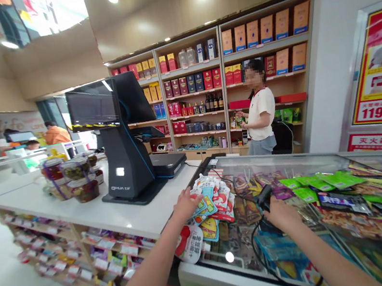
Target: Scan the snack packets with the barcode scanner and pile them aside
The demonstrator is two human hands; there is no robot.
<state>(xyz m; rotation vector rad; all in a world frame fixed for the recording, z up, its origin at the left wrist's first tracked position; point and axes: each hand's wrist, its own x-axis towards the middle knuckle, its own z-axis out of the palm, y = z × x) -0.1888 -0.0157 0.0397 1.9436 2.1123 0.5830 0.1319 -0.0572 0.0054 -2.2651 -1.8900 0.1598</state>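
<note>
At the left end of a glass-topped display case [190,272], my left hand [186,206] is closed on the edge of a colourful snack pouch [204,205]. That pouch belongs to a pile of white, red and yellow pouches [220,195]. A round white-and-red pouch [192,244] overhangs the near corner below my left hand. My right hand [281,213] is wrapped round a black handheld barcode scanner [265,197] above the glass. The scanner's black cable [255,249] loops down across the case. Just right of my right hand lie green snack packets [339,179].
A black checkout terminal [124,159] stands on the white counter [158,212] to the left. Beside it are stacked jars [84,187]. More snack packets [354,220] cover the case's right side. Behind the case stands a person [259,114] before shelves of boxes [194,84].
</note>
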